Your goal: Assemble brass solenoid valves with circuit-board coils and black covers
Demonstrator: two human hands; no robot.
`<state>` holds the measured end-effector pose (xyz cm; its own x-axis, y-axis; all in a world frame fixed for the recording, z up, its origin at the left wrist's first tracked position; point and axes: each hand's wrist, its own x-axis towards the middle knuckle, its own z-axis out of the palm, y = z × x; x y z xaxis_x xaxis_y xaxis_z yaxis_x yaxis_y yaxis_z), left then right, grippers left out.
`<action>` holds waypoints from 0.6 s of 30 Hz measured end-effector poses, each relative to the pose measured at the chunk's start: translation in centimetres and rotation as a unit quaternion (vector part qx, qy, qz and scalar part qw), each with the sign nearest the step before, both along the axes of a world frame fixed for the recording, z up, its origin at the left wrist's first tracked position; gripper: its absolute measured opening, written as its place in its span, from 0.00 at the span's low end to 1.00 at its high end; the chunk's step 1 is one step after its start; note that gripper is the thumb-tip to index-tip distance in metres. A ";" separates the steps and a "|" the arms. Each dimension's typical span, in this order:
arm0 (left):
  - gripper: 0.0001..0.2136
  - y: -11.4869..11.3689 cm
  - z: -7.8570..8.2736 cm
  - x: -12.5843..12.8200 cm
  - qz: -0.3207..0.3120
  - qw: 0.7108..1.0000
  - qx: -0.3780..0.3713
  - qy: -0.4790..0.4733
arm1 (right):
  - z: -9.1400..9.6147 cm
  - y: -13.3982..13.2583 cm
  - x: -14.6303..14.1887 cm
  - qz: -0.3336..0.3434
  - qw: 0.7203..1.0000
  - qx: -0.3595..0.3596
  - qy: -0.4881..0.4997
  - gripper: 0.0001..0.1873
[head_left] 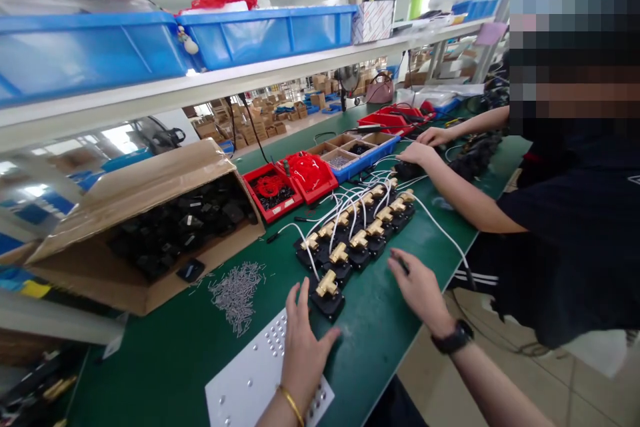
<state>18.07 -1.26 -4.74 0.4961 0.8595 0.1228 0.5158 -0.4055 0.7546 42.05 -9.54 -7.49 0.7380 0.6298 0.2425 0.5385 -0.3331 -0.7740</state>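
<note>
My left hand (301,347) lies flat, fingers apart, on a white plate with rows of small holes (250,380), fingertips just short of the nearest brass valve on a black base (327,288). My right hand (419,288), a black watch on its wrist, hovers open over the green table mat (380,327), to the right of the same valve. Several brass valves with white wires (360,223) stand in rows beyond. Neither hand holds anything.
A cardboard box of black parts (150,227) lies tipped at left, with a pile of small metal pins (237,290) before it. Red trays (290,183) and a blue tray (365,150) sit farther back. A person in black (565,227) works at right. A shelf with blue bins (270,33) hangs overhead.
</note>
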 end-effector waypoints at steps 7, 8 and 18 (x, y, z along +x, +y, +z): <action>0.20 1.5 -2.0 1.6 -0.015 0.994 0.096 0.049 | 0.7 3.4 14.1 -0.104 0.992 0.031 0.060 0.22; 0.21 1.7 -2.1 1.4 -0.016 0.995 0.089 0.052 | 0.8 3.8 15.0 -0.093 0.992 0.046 0.072 0.22; 0.19 1.8 -2.0 2.4 -0.036 0.993 0.075 0.085 | -2.0 5.0 17.9 0.006 0.976 0.128 0.174 0.29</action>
